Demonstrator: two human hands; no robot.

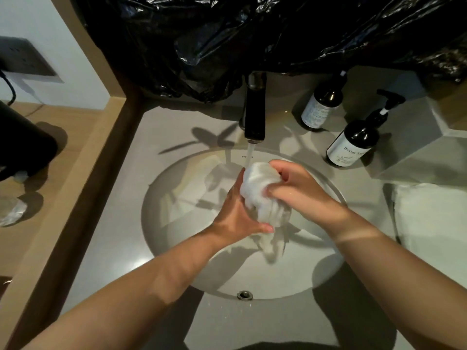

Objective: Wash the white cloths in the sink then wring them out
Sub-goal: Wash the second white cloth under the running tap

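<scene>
**Cloth held under the running tap, both hands on it**

Landmark: the tall black metal tap (255, 114), mounted at the far edge of the round grey sink basin (156, 193). A thin stream of water (249, 155) falls from its spout.

- The bunched, wet white cloth (260, 193) is directly below the spout, held above the basin. The stream lands on its top left edge. A loose tail hangs from the bundle, on the side away from the tap.
- Left hand (235, 215): below and left of the spout. Its grip is closed round the left side of the cloth, with the thumb pressed across the lower part. The fingers are hidden behind the fabric.
- Right hand (298, 188): below and right of the spout. Its grip is clenched on the upper right of the cloth, fingers curled into it.
- On the grey bench (113, 223) right of the tap stand two dark bottles with pale labels, a pump bottle (353, 142) and a second bottle (321, 104) nearer the wall.
- Further right of the tap and nearer the person, a folded white cloth (429, 218) lies on the bench.
- Crumpled black plastic sheet (227, 34) hangs above and behind the tap.
</scene>
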